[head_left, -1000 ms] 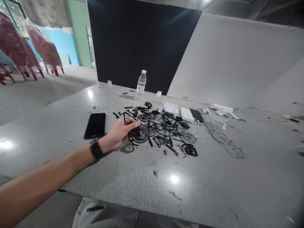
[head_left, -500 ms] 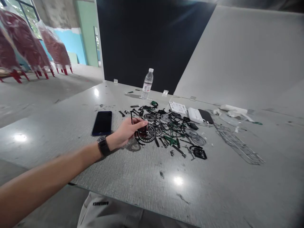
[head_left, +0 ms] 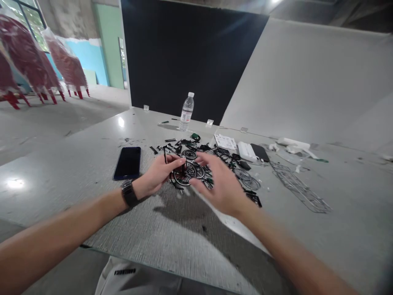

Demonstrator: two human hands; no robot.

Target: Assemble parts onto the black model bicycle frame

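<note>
A small model bicycle [head_left: 183, 175], partly assembled with a black spoked wheel, is gripped by my left hand [head_left: 162, 171] between thumb and fingers. The wheel faces to the right, and part of the frame is hidden behind the fingers. My right hand [head_left: 218, 182] hovers just right of the wheel, thumb and fingers apart, slightly blurred, with nothing visible in it. Behind both hands lies a spread of loose bicycle parts, among them another small wheel [head_left: 189, 154] and a grey spoked wheel [head_left: 247, 179]. My right hand covers some of these parts.
A phone [head_left: 127, 163] lies left of my left hand. At the back stands a water bottle [head_left: 186, 112]. Toward the right are a printed sheet [head_left: 225, 142], a white box [head_left: 247, 152], a grey parts frame [head_left: 299, 187] and crumpled plastic wrapping [head_left: 294, 154].
My right hand has come in from the lower right, fingers apart, beside the wheel. My left hand still holds the model bicycle. The whole view has shifted slightly.
</note>
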